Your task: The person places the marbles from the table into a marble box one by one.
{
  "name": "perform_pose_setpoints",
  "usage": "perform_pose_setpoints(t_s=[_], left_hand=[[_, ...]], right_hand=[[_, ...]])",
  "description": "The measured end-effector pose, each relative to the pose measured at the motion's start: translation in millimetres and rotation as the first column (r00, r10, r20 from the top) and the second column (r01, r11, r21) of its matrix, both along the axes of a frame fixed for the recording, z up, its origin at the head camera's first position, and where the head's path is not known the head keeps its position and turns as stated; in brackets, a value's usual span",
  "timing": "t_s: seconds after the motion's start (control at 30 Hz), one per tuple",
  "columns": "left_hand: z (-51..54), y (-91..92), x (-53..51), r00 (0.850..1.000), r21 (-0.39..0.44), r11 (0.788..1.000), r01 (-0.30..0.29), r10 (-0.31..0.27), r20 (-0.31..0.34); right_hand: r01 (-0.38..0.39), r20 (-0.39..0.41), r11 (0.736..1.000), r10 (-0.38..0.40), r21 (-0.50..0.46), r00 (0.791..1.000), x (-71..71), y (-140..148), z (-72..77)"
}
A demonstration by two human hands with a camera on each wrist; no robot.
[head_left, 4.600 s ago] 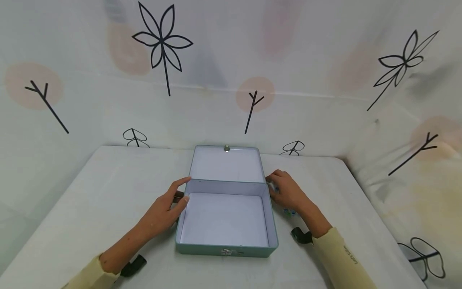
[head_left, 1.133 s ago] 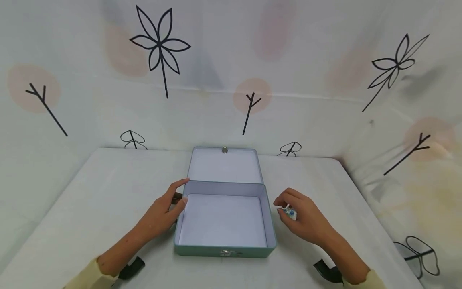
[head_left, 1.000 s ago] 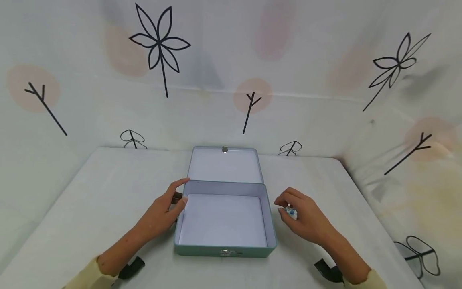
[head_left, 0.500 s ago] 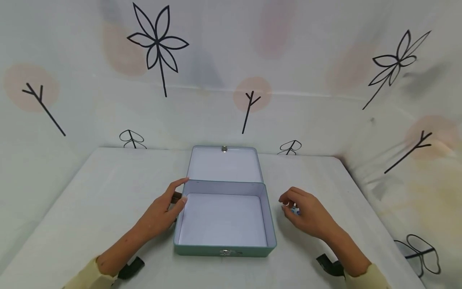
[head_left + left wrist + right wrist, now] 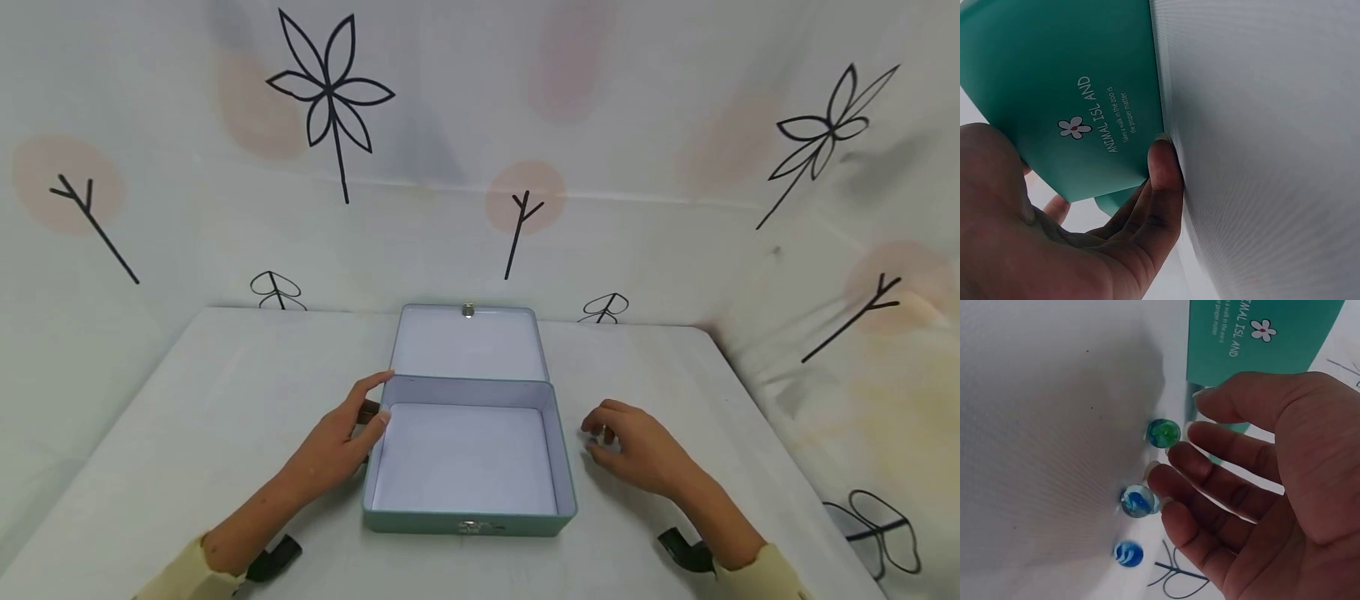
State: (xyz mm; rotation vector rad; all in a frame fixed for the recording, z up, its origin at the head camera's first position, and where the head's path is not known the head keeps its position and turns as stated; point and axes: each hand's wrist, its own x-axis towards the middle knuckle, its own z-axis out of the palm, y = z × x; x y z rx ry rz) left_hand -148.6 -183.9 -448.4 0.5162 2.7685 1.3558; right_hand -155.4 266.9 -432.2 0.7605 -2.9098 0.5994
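A green metal box [image 5: 420, 522] stands with its lid [image 5: 468, 342] folded back and nothing inside. My left hand [image 5: 333, 450] grips its left side, thumb at the rim; the left wrist view shows fingers at the corner of the green wall [image 5: 1035, 81]. To the box's right, my right hand [image 5: 641, 450] is held low with loosely bent fingers. In the right wrist view, a green marble [image 5: 1164, 433], a clear marble with blue swirls [image 5: 1138, 501] and a blue marble [image 5: 1129, 554] lie by its fingertips. The head view does not show them clearly beneath the hand.
A white cloth covers the table [image 5: 247, 375]. Behind it and to the right hangs a pale sheet [image 5: 435, 233] with black plant drawings. Dark straps show below both wrists, near the cream sleeves.
From beside the hinge, my right hand has come nearer and rightward. Marbles seen at that hand earlier are now hidden from the head view. My left hand has kept its place on the box.
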Motion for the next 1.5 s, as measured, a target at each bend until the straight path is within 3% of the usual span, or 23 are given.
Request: perform_pose_setpoints(t_s=[0.47,0.67,1.0,1.1,1.23,1.4,1.5], left_hand=[[1.3,-1.0,0.3,1.0,0.004,1.0,0.001,0.0,-0.009],[1.8,-0.4,0.4,1.0,-0.001,1.0,0.001,-0.001,-0.007],[1.3,-1.4,-0.6,1.0,-0.003,1.0,-0.003,0.003,-0.001],[1.4,-1.8,-1.0,1.0,-0.003,1.0,-0.004,0.004,0.0],[0.9,-2.2,-1.3,1.0,-0.004,1.0,-0.001,0.001,-0.002],[0.6,-2.1,-1.2,1.0,-0.004,1.0,-0.002,0.002,-0.003],[1.5,-1.2,-0.7,1.0,-0.006,1.0,0.0,0.0,-0.006]], right_hand=[[0.015,0.018,1.0,-0.015,0.011,1.0,-0.2,-1,-5.3],[0.005,0.07,1.0,-0.006,0.01,0.998,-1.8,-2,-4.4],[-0.031,0.049,0.999,0.032,-0.02,0.998,-1.7,-2,-4.1],[-0.023,0.014,0.999,0.024,-0.044,1.0,-1.4,-3,-2.6],[-0.051,-0.089,0.99,0.039,-0.128,0.995,1.3,-7,3.4],[-0.128,-0.213,0.958,0.073,-0.255,0.974,8.5,-18,15.5],[-0.166,-0.245,0.938,0.091,-0.303,0.965,14.5,-27,22.1]])
